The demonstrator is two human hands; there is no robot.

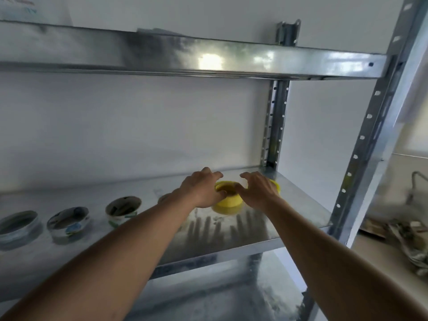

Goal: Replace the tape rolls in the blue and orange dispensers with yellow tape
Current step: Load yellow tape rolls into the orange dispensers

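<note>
A yellow tape roll (228, 206) lies flat on the metal shelf (289, 218), blurred by motion. My left hand (201, 189) grips its left wall, thumb inside the core and fingers over the far rim. My right hand (257, 189) hovers just to the right with fingers spread and bent, its thumb at the roll's right rim. A second yellow tape roll (276, 185) peeks out from under the right hand. Neither the blue nor the orange dispenser is in view.
Three patterned tape rolls (68, 221) stand in a row on the shelf's left part, and another (163, 198) is mostly hidden behind my left forearm. An upper shelf beam (208, 59) hangs overhead. Slotted uprights (361, 137) frame the right side. Clutter (407, 230) lies on a surface at right.
</note>
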